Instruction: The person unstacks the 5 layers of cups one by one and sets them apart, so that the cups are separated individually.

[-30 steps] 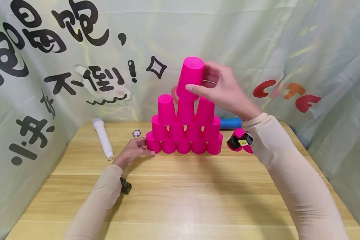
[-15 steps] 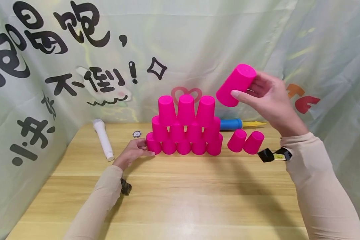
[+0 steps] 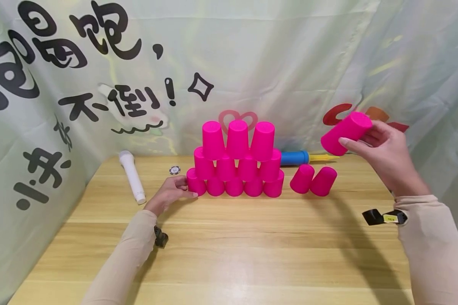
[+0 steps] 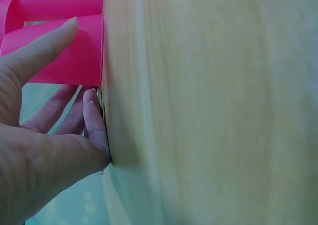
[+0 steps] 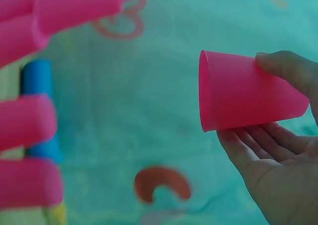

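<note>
Pink cups stand upside down in a stepped stack (image 3: 225,167) of three rows. My left hand (image 3: 169,195) is at the bottom row's left-end cup (image 4: 74,61); the thumb lies across its front and the other fingers curl by its side, their tips partly hidden. Up at the right, my right hand (image 3: 385,148) grips another pink cup (image 3: 345,133) between thumb and fingers, above the table and tilted. In the right wrist view, this held cup (image 5: 248,91) has its wide rim facing left. Two more pink cups (image 3: 302,178) stand leaning right of the stack.
A blue pump (image 3: 294,158) with a yellow end lies behind the stack's right side. On the left are a white microphone (image 3: 132,177) and a poker chip (image 3: 174,170). A printed curtain (image 3: 290,51) hangs behind the wooden table (image 3: 229,254).
My right hand has lifted the pink cup off the top of the stack and carried it right, then lower, tilting it. My left hand has stayed put.
</note>
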{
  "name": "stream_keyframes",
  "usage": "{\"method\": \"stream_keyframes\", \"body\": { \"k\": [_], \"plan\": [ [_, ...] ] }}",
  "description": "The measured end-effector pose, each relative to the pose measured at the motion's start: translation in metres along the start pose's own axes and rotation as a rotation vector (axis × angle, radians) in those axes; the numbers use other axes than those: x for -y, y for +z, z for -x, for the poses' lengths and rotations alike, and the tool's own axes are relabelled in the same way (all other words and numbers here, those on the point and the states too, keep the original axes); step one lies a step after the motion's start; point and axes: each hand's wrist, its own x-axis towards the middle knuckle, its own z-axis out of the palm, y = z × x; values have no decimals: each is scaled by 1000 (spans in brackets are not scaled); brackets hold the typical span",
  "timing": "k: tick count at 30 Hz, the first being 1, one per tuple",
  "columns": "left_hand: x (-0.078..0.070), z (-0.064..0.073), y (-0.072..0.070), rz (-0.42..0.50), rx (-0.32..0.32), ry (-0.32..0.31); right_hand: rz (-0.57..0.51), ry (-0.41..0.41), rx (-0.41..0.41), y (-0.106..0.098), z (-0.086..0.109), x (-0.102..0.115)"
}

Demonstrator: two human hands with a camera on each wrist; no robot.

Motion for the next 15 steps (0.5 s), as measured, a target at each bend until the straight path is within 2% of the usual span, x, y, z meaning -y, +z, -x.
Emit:
{"method": "stream_keyframes", "body": {
  "k": [1,3,8,10,15],
  "plan": [
    [0,0,0,4,0,0,-9,17,-6,-5,1,-6],
    [-1,0,0,11,-4,-1,40,44,-21,-16,3,-17],
    [-1,-1,0,5,-8,-6,32,128,-39,-38,9,-43],
    [0,-2,0,-5,-8,-6,-39,168,-45,-45,11,-54],
    [2,-3,-1,2,-4,-7,40,236,-59,-56,17,-80]
  ]
}}
